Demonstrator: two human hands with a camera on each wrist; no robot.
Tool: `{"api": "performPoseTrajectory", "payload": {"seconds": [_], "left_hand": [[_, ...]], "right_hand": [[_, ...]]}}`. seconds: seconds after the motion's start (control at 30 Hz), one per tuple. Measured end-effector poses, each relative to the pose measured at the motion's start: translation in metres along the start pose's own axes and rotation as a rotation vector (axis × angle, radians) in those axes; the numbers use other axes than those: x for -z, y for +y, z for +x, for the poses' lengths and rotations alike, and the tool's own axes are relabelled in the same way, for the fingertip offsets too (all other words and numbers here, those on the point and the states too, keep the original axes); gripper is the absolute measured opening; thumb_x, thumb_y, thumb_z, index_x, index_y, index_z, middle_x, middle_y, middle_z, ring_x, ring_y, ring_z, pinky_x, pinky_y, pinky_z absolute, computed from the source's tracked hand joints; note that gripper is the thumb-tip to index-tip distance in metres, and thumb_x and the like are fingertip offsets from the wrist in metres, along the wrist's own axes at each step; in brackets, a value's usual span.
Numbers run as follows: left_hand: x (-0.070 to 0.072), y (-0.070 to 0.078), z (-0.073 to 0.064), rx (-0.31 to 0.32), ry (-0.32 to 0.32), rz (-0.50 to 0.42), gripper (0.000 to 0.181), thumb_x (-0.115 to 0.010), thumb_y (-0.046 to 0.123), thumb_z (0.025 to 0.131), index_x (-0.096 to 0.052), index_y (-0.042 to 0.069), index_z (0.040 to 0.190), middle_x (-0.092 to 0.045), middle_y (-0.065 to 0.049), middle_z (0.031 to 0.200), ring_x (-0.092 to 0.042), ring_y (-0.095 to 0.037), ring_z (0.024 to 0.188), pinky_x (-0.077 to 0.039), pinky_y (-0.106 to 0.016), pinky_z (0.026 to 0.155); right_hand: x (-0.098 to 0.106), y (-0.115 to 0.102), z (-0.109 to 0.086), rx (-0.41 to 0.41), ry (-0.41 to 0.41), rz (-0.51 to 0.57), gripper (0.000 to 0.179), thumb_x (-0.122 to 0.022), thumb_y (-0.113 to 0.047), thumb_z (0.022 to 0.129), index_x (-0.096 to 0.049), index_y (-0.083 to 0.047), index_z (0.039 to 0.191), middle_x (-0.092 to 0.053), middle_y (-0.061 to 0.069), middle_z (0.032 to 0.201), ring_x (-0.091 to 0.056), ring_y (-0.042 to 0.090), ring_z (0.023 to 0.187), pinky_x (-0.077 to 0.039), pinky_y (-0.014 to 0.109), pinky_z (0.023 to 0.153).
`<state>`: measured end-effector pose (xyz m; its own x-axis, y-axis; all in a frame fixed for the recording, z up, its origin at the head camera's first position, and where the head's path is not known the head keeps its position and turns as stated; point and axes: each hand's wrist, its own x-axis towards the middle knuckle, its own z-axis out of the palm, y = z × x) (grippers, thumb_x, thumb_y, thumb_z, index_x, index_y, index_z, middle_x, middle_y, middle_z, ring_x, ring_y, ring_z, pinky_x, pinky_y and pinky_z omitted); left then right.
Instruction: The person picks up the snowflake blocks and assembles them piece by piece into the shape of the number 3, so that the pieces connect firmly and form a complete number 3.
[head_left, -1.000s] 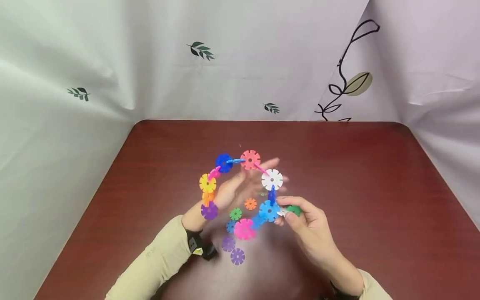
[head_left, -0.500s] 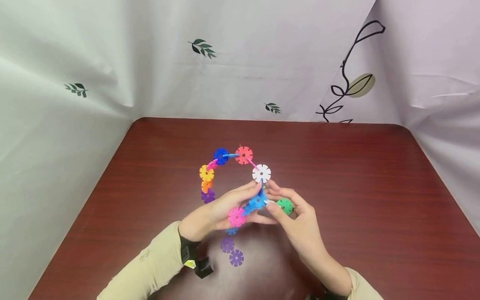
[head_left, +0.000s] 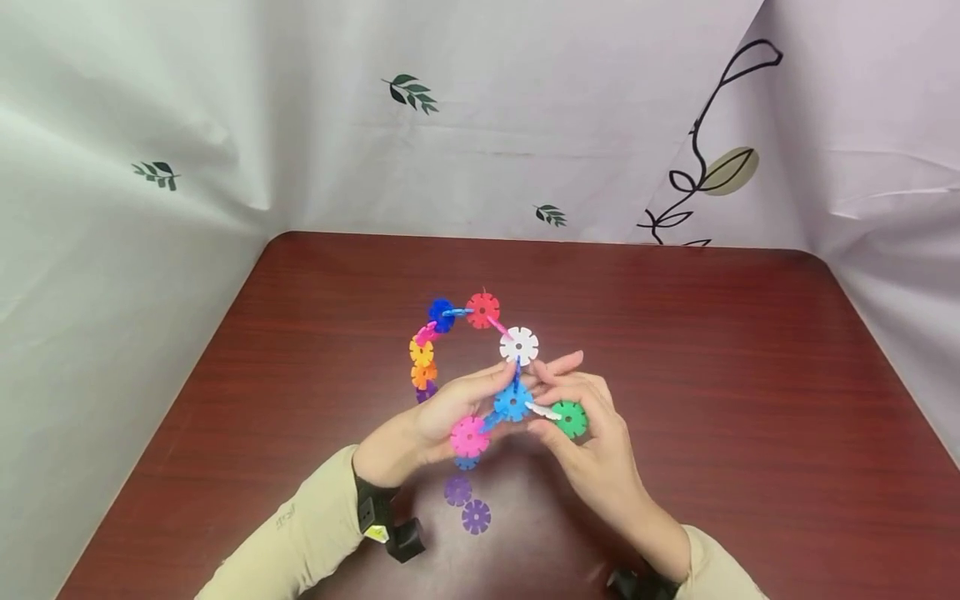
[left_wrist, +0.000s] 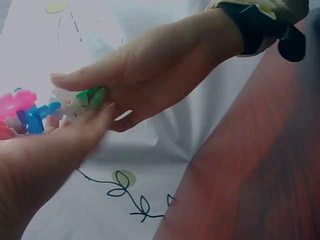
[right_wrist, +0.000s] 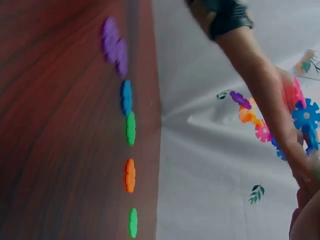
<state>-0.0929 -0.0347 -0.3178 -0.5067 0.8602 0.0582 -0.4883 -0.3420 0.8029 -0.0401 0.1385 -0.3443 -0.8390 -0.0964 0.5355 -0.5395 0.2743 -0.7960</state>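
A curved chain of interlocking plastic discs (head_left: 483, 311) is raised above the table, in many colours. My left hand (head_left: 408, 429) grips it around the light blue disc (head_left: 513, 402), thumb in front and fingers behind. A pink disc (head_left: 470, 437) at one end crosses that palm. Sideways from the light blue disc branch an edge-on white disc (head_left: 543, 411) and a green disc (head_left: 570, 419). My right hand (head_left: 611, 458) surrounds this branch loosely, thumb and index finger apart. In the left wrist view, the right hand (left_wrist: 155, 70) partly hides the green disc (left_wrist: 91, 96).
Loose discs lie on the dark red table (head_left: 712, 375): two purple discs (head_left: 476, 517) and a blue disc (head_left: 467, 462) near the front. The right wrist view also shows an orange disc (right_wrist: 130, 175) and green discs (right_wrist: 131, 128). A white curtain (head_left: 480, 158) stands behind.
My left hand has come from behind the chain and taken hold of it by the light blue disc. My right thumb has come off the white disc, and the green disc shows fully.
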Motion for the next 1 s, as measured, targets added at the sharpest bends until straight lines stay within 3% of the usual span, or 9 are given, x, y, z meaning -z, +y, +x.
{"api": "performPoseTrajectory", "payload": {"seconds": [0.1,0.2,0.4,0.47,0.57,0.67,0.8,0.93,1.0], "left_hand": [[0.001,0.001,-0.002,0.009,0.069,0.118,0.033,-0.034,0.038,0.101,-0.052,0.016,0.118,-0.052,0.002,0.132,-0.045,-0.013,0.124,-0.034,-0.032,0.105],[0.001,0.000,-0.004,0.050,0.093,0.169,0.036,-0.043,0.047,0.096,-0.051,0.017,0.115,-0.057,0.006,0.112,-0.054,-0.009,0.107,-0.042,-0.027,0.095],[-0.003,-0.003,-0.003,0.041,-0.032,0.089,0.034,-0.031,0.034,0.102,-0.046,0.008,0.118,-0.042,-0.011,0.141,-0.056,-0.015,0.113,-0.041,-0.045,0.101],[-0.005,-0.003,-0.003,0.042,-0.047,0.089,0.033,-0.027,0.030,0.103,-0.045,0.007,0.119,-0.029,-0.013,0.150,-0.050,-0.018,0.123,-0.038,-0.047,0.103],[-0.009,-0.001,-0.002,0.050,-0.017,0.179,0.037,-0.024,0.029,0.103,-0.040,0.001,0.122,-0.025,-0.018,0.151,-0.042,-0.022,0.130,-0.036,-0.043,0.105],[-0.010,0.002,-0.002,0.072,0.018,0.323,0.047,-0.023,0.031,0.102,-0.032,-0.004,0.133,-0.034,-0.021,0.142,-0.044,-0.022,0.126,-0.038,-0.035,0.104],[-0.011,0.004,-0.005,0.097,0.022,0.452,0.057,-0.026,0.041,0.101,-0.031,-0.006,0.132,-0.048,-0.012,0.111,-0.051,-0.012,0.102,-0.043,-0.024,0.088],[-0.013,0.005,-0.007,0.058,-0.044,0.567,0.069,-0.028,0.058,0.095,-0.040,-0.007,0.116,-0.045,-0.007,0.083,-0.047,-0.009,0.078,-0.039,-0.020,0.073],[-0.016,0.007,-0.007,0.015,-0.096,0.609,0.070,-0.027,0.060,0.094,-0.042,-0.005,0.113,-0.053,-0.013,0.093,-0.051,-0.010,0.084,-0.042,-0.022,0.076]], "right_hand": [[0.003,0.003,-0.001,0.057,-0.033,-0.057,0.023,-0.070,0.001,0.079,-0.059,-0.006,0.098,-0.058,0.007,0.106,-0.045,0.016,0.104,-0.037,0.021,0.087],[0.005,0.005,-0.001,0.114,-0.080,-0.088,0.017,-0.061,-0.015,0.090,-0.054,-0.003,0.099,-0.052,0.009,0.107,-0.042,0.019,0.105,-0.034,0.023,0.090],[0.007,0.003,0.001,0.122,-0.164,-0.073,0.040,-0.042,-0.042,0.096,-0.045,-0.002,0.098,-0.037,0.017,0.124,-0.033,0.025,0.121,-0.024,0.026,0.107],[0.007,0.002,0.002,0.108,-0.158,0.001,0.039,-0.045,-0.040,0.095,-0.045,-0.002,0.094,-0.034,0.018,0.127,-0.031,0.024,0.124,-0.025,0.025,0.108],[0.007,0.003,0.003,0.135,-0.083,0.160,0.031,-0.056,-0.029,0.092,-0.050,0.001,0.087,-0.038,0.018,0.125,-0.034,0.025,0.123,-0.033,0.024,0.105],[0.007,0.003,0.003,0.164,-0.009,0.331,0.019,-0.065,-0.016,0.086,-0.060,0.003,0.085,-0.043,0.019,0.123,-0.042,0.027,0.119,-0.044,0.023,0.097],[0.010,0.002,0.001,0.194,0.026,0.410,0.012,-0.071,-0.009,0.079,-0.070,0.000,0.088,-0.049,0.019,0.120,-0.050,0.026,0.113,-0.050,0.024,0.089],[0.012,-0.002,0.003,0.356,0.060,0.401,0.017,-0.073,-0.005,0.076,-0.072,0.005,0.089,-0.052,0.023,0.115,-0.054,0.025,0.108,-0.050,0.024,0.087],[0.012,-0.006,0.006,0.455,0.076,0.407,0.017,-0.072,-0.003,0.077,-0.070,0.009,0.090,-0.052,0.026,0.116,-0.056,0.026,0.108,-0.050,0.024,0.088]]}}
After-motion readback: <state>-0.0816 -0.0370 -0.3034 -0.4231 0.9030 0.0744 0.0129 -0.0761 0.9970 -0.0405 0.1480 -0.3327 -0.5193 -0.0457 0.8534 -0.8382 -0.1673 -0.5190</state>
